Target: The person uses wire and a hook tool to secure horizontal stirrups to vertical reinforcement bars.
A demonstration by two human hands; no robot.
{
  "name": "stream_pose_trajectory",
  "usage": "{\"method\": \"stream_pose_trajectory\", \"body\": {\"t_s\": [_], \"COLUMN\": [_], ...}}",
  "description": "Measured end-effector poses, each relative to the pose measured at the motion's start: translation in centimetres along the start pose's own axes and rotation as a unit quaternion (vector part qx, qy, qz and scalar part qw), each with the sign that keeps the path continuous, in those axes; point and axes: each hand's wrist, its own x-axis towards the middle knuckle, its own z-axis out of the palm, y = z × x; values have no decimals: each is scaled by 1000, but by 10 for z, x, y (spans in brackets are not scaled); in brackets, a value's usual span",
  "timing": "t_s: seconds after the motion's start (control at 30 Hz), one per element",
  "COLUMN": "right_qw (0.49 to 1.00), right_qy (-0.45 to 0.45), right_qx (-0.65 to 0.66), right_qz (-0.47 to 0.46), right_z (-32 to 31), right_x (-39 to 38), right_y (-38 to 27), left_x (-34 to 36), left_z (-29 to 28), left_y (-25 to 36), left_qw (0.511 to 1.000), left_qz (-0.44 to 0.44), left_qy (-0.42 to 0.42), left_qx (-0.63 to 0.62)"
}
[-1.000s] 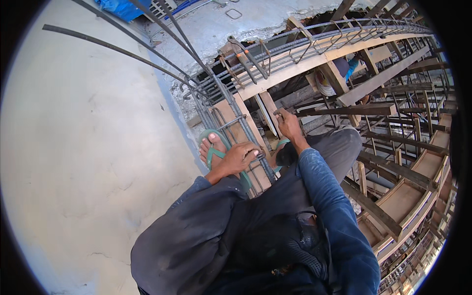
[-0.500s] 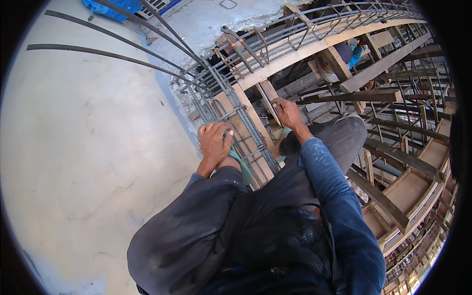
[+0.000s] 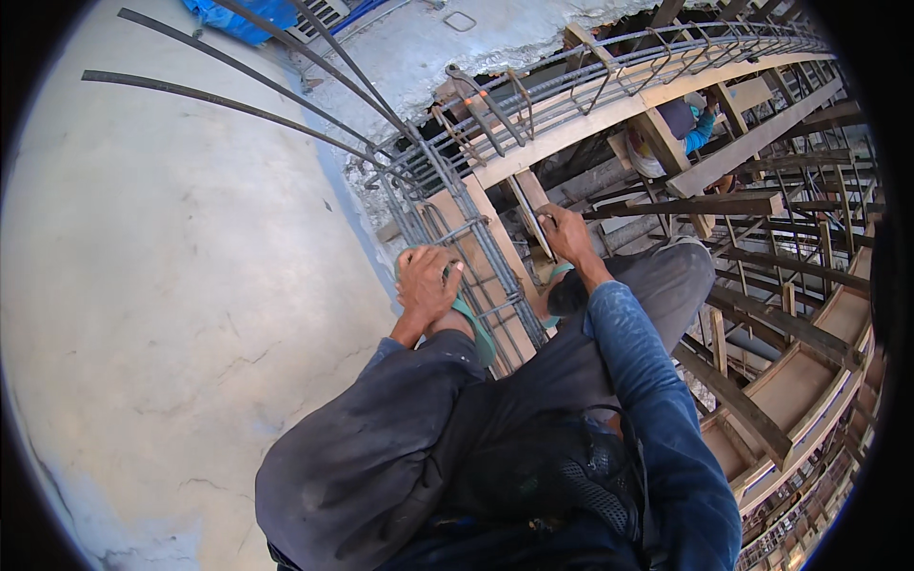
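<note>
While the right hand (image 3: 564, 231) keeps its closed grip on the far bar (image 3: 531, 217), the left hand (image 3: 426, 282) has lifted, fingers curled loose, over the near rebar cage (image 3: 476, 249), suggesting repositioning.

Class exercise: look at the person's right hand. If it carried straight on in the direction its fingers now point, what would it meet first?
The right hand points up and away along the rebar cage. Its fingers already seem to touch a thin metal bar over the wooden formwork board, so it would probably meet that bar first; depth is unclear.
</note>
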Motion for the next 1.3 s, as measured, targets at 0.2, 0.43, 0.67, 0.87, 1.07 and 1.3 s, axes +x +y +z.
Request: {"method": "stream_pose_trajectory", "body": {"t_s": [0.2,0.43,0.67,0.87,1.07,1.3], "right_qw": [1000,999,999,999,998,997], "right_qy": [-4,13,-2,-1,1,-20], "right_qx": [-9,7,-6,6,-1,-51], "right_qz": [-14,-32,-33,-34,-70,-45], "right_z": [2,-3,11,2,7,5], "right_x": [2,-4,-2,-5,-7,-6], "right_y": [1,7,12,8,17,12], "left_x": [0,83,211,265,277,281], "left_z": [-5,-113,-333,-383,-403,-375], "left_y": [2,-22,-16,2,10,18], "left_qw": [1000,924,853,826,808,803], "left_qz": [-3,-115,-34,7,126,156], "left_qy": [-2,281,250,73,28,216], "left_qx": [10,-232,-456,-559,-575,-534]}}
